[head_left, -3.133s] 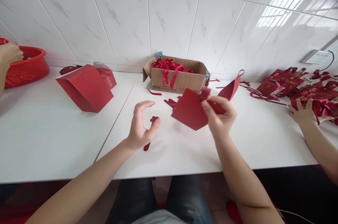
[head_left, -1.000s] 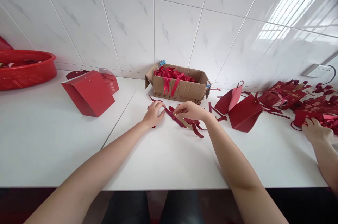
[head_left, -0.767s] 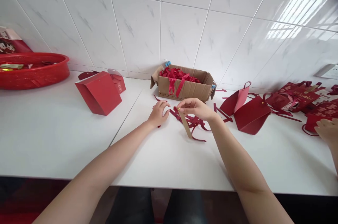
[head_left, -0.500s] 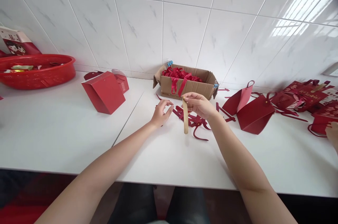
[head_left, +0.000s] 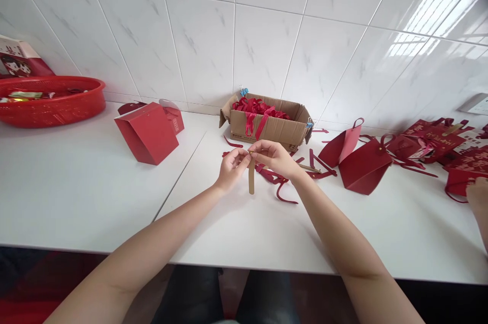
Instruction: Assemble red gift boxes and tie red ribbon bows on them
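Note:
Both hands meet over the white table [head_left: 206, 222], in front of the cardboard box. A short tan strap [head_left: 251, 177] hangs down between them, its lower end free above the tabletop. My right hand [head_left: 273, 157] pinches the strap's top end. My left hand [head_left: 232, 167] closes its thumb and fingers at that same end, where a small gold-coloured stud seems to sit. Just behind and to the right lies a loose pile of dark red straps [head_left: 269, 174]. The cardboard box [head_left: 263, 128] holds a heap of red ribbons [head_left: 259, 108].
At left stand a red gift box [head_left: 147, 133] and a red plastic basket [head_left: 57, 105] of small wrapped items. Two red folded boxes [head_left: 365, 165] with strap handles stand at right. Beyond are printed red bags [head_left: 438, 138] and another person's hand [head_left: 478, 194]. A tiled wall closes the back.
My right hand has carried the strap slightly left. My left hand, empty and partly spread before, has come up and closed on the strap's top end.

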A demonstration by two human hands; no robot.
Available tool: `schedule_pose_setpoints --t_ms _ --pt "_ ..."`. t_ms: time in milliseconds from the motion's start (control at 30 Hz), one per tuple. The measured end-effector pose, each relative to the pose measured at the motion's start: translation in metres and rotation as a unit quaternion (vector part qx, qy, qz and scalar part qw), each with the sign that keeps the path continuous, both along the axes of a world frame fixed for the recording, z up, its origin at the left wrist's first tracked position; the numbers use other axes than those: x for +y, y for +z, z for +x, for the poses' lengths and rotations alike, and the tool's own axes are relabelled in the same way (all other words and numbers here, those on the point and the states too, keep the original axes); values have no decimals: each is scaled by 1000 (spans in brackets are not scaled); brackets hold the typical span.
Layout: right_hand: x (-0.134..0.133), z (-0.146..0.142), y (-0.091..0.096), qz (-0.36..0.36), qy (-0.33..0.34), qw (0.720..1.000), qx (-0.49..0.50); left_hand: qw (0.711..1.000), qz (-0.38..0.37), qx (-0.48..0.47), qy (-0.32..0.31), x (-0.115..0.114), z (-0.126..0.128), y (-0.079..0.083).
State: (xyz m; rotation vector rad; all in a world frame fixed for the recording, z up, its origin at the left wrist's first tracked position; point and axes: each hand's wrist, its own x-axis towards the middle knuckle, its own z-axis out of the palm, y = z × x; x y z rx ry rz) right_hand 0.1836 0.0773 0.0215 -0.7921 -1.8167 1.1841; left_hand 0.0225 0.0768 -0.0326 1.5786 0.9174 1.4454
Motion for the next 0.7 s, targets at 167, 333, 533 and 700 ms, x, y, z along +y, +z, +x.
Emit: schedule_pose_setpoints --t_ms 167,333,533,700 --pt "-1 -6 -4 118 -87 988 -48 1000 -6 23 15 -7 -3 7" --pt "-5 3 8 235 -114 965 -17 937 171 190 237 -6 -66 26" --pt "-27 20 42 405 -49 913 25 765 145 264 569 18 -192 61" --pt "-51 28 58 457 -23 888 39 819 -3 217 532 42 -246 49"
